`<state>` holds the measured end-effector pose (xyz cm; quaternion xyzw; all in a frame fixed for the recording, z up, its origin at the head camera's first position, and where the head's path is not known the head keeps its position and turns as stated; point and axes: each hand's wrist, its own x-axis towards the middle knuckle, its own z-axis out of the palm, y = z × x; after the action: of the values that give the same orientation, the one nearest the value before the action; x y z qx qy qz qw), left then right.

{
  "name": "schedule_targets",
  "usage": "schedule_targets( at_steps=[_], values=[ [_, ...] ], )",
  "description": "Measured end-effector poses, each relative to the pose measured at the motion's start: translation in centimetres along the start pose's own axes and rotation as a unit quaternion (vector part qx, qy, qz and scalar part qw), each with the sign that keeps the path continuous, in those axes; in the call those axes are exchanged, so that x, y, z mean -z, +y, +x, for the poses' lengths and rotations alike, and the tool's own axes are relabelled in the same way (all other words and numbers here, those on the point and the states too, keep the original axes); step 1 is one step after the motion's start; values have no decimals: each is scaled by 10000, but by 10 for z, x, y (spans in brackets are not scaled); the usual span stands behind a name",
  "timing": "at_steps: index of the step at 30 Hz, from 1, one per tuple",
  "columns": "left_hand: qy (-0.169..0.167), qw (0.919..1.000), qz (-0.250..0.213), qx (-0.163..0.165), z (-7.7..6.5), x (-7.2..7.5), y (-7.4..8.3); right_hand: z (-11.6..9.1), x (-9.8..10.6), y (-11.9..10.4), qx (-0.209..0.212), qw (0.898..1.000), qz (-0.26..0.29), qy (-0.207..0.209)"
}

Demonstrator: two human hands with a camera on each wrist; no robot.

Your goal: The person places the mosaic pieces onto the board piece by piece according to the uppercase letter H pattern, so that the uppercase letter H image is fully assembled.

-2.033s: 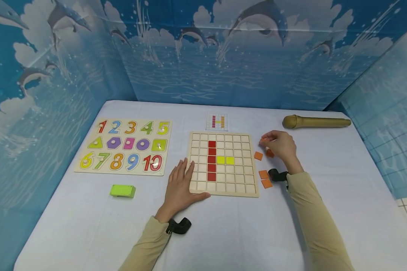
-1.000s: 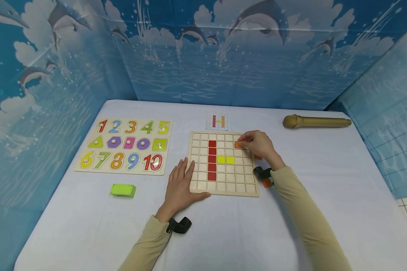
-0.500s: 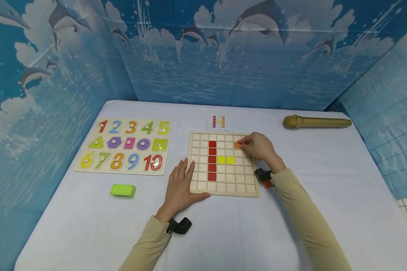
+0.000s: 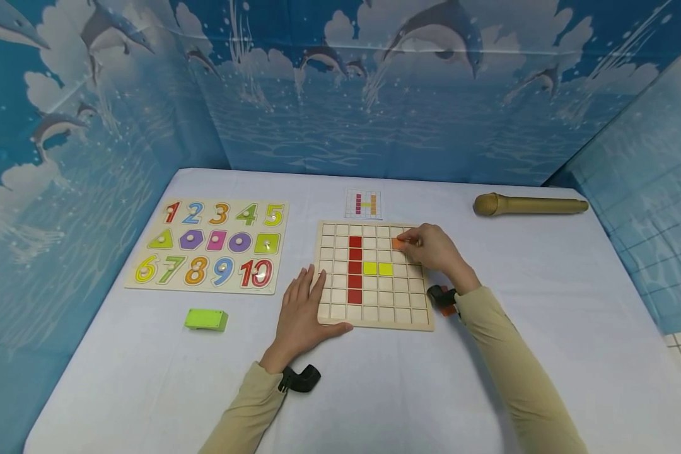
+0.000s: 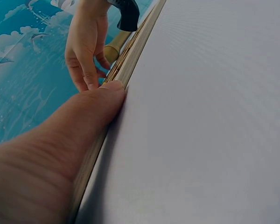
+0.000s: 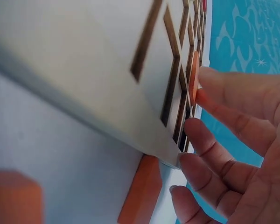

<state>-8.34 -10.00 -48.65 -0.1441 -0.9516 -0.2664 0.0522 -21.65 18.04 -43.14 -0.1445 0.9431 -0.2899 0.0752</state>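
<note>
W/ R hand (image 4: 434, 248) pinching orange tile (image 4: 397, 243), square it up & press flat, using L hand (image 4: 301, 312), fingers spread vs. board (image 4: 388, 325), to brace.

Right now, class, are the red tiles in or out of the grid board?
In: the red tiles form one column on the grid board, each filling its own cell in the head view.

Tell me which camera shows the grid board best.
The head view: it shows nearly the whole grid board from above, with the left hand and right hand covering small parts of it. The left wrist view gives just a thin strip along its edge; the right wrist view gives one portion close up, steeply angled.
</note>
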Motion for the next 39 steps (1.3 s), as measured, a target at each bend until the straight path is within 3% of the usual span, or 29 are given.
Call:
schedule_targets(
  at_steps=[7, 19, 30, 39],
  values=[
    [8, 10000, -15, -21, 0, 0, 1, -9, 4, 2, 358, 9975, 125, 595],
    [-4, 10000, 50, -24, 1, 2, 2, -33, 22, 29, 79, 9870, 380, 1557],
    [-56, 10000, 62, 32, 1, 2, 2, -53, 38, 45, -845, 9868, 59, 1381],
    [0, 10000, 97, -11, 1, 0, 0, -59, 38, 52, -1047, 9897, -28, 980]
  ],
)
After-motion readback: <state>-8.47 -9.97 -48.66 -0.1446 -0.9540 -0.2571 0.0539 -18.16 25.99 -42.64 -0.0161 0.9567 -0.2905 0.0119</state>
